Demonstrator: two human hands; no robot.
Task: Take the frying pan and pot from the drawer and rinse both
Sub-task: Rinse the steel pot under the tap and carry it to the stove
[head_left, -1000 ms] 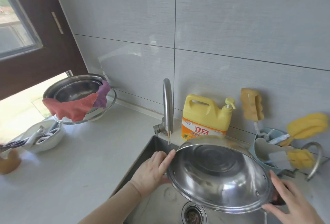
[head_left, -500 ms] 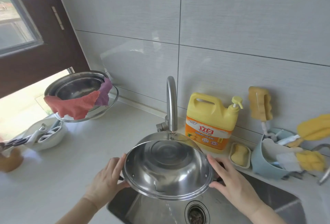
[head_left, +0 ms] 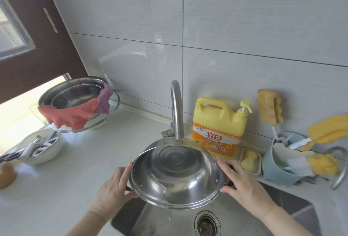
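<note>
Steel pot (head_left: 176,175) held tilted over the sink (head_left: 293,205), under the faucet (head_left: 177,111).

Left hand (head_left: 113,188) and right hand (head_left: 243,183) grip opposite rim handles, fingers curled around them; rigid, likely light, probably slippery when wet, so the handles suit best.

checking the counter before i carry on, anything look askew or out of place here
Mainly the red cloth and purple cloth: they hang over the rim of the stacked metal basins at the back left. The pot is tilted, but both hands hold it over the sink.
</note>
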